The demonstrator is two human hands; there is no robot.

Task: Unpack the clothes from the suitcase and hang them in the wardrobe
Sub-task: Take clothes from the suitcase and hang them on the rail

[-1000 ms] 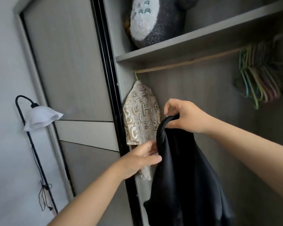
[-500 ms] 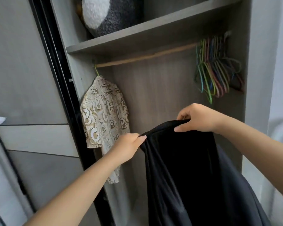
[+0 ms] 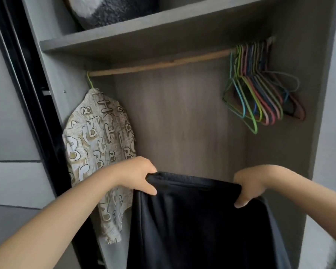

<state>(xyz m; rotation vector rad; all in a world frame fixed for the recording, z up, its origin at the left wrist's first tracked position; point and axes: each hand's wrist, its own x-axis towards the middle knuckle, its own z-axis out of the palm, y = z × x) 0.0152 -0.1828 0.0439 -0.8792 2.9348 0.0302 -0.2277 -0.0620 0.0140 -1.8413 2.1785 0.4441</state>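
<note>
I hold a black garment (image 3: pixel 198 226) stretched out by its top edge in front of the open wardrobe. My left hand (image 3: pixel 136 175) grips the left end of that edge and my right hand (image 3: pixel 250 183) grips the right end. The cloth hangs down below both hands. A beige shirt printed with letters (image 3: pixel 97 144) hangs on a green hanger at the left end of the wooden rail (image 3: pixel 163 64). Several bare coloured hangers (image 3: pixel 258 94) are bunched at the rail's right end. The suitcase is out of view.
A grey shelf (image 3: pixel 144 33) runs above the rail with a dark grey and white plush toy (image 3: pixel 113 10) on it. The black frame of a sliding door (image 3: pixel 27 98) stands at the left. The wardrobe's side wall (image 3: pixel 322 113) closes the right.
My hands have moved apart and spread the black garment's top edge wide. The view has swung right and closer into the wardrobe, so the lamp is gone from sight.
</note>
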